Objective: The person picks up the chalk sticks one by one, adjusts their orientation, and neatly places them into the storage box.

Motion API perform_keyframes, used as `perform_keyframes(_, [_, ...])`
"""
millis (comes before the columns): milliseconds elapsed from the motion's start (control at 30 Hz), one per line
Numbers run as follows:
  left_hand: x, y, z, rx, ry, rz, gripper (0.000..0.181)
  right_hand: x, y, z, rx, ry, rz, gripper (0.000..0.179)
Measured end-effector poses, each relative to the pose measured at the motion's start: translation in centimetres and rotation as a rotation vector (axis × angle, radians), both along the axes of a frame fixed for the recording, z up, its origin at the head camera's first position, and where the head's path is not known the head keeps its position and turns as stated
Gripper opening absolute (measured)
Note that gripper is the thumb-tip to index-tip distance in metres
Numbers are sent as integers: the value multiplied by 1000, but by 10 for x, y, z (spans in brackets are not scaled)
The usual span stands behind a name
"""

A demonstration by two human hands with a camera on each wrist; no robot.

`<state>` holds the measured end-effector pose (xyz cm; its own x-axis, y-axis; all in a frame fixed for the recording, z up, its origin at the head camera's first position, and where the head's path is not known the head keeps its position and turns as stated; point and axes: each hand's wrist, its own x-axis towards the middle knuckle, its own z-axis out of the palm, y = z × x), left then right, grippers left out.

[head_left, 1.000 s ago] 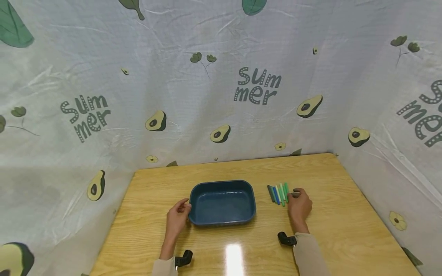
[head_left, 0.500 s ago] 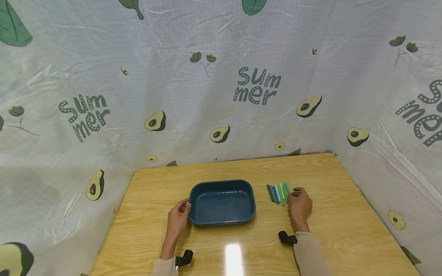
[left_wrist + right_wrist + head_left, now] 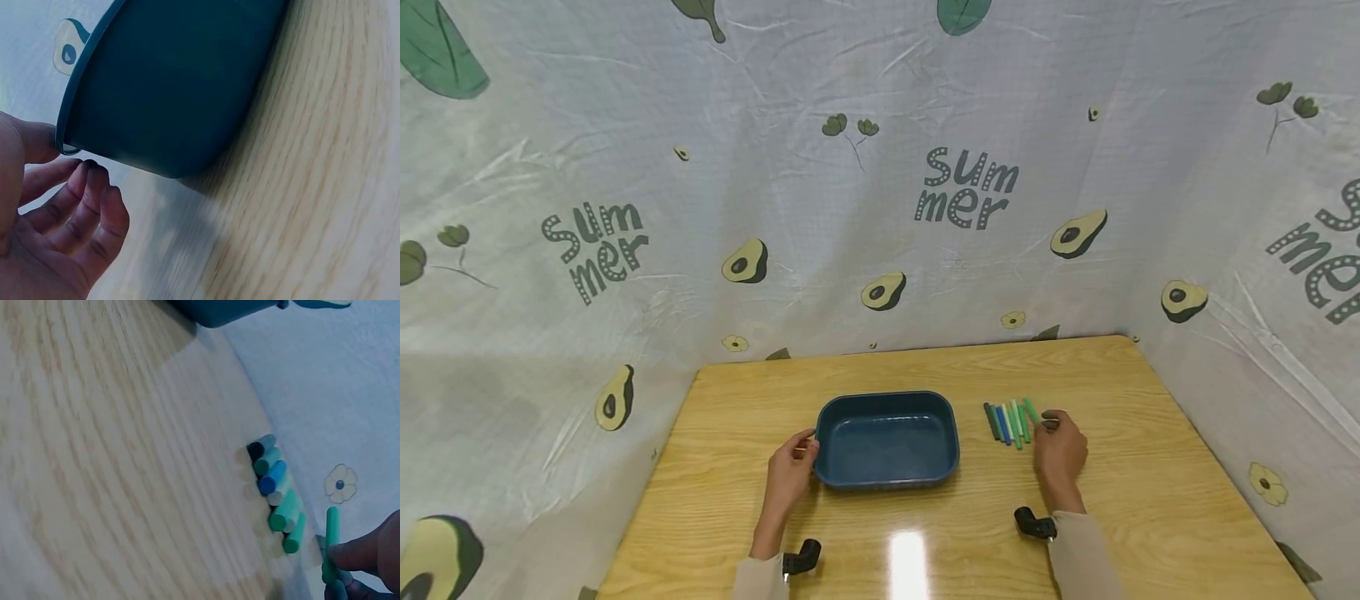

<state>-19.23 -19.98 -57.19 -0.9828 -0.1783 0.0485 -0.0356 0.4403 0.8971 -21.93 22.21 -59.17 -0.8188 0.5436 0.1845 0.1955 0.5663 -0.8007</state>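
A dark blue rectangular tub [image 3: 887, 484] sits on the table, nothing visible inside. My left hand [image 3: 788, 479] holds its left rim; the left wrist view has the thumb [image 3: 39, 140] at the rim and the other fingers curled below it. To the right of the tub, my right hand [image 3: 1062, 452] pinches a green crayon-like stick [image 3: 332, 537] between thumb and fingers. That stick slants beside a row of similar short sticks: dark [image 3: 992, 422], blue [image 3: 1003, 427], pale and green [image 3: 1026, 427] ones, lying side by side.
The light wooden table [image 3: 880, 533] ends at a pale printed cloth [image 3: 820, 317] behind and at both sides. Small black cameras [image 3: 1035, 524] are strapped to both wrists. A bright reflection lies on the table's near part.
My right hand has drawn slightly to the right, and the green stick in it has tilted away from the row. My left hand stays at the tub's rim. The head view has shifted slightly.
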Motion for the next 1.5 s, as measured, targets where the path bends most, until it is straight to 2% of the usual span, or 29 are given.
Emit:
perform_keyframes(267, [-1, -1, 3, 78, -12, 3, 32, 9, 12, 13, -50, -98, 155, 32])
perform_keyframes(367, [-1, -1, 4, 99, -16, 0, 32, 12, 16, 17, -154, -170, 242, 37])
perform_keyframes(500, [0, -1, 4, 114, -24, 4, 33, 12, 21, 19, -364, -258, 347, 43])
perform_keyframes(600, [0, 0, 4, 124, -31, 9, 33, 11, 23, 20, -446, -291, 402, 47])
perform_keyframes(667, [0, 0, 3, 134, -19, 4, 33, 10, 25, 20, -490, -291, 439, 50])
perform_keyframes(800, [6, 3, 20, 155, -27, -15, 34, 6, 28, 21, -617, -259, 539, 55])
perform_keyframes(900, [6, 3, 21, 174, -43, -18, 35, 4, 28, 20, -736, -232, 611, 60])
perform_keyframes(1033, [-1, -1, 3, 178, -29, -5, 35, 3, 25, 21, -866, -203, 671, 63])
perform_keyframes(1167, [-1, -1, 0, 170, -22, 3, 33, 2, 20, 25, -914, -192, 705, 64])
perform_keyframes(1400, [-1, 0, -1, 157, 3, 4, 32, 0, 9, 34, -898, -180, 751, 63])
perform_keyframes(1500, [-2, 0, -1, 186, -3, 0, 32, -2, 5, 40, -871, -185, 776, 65])
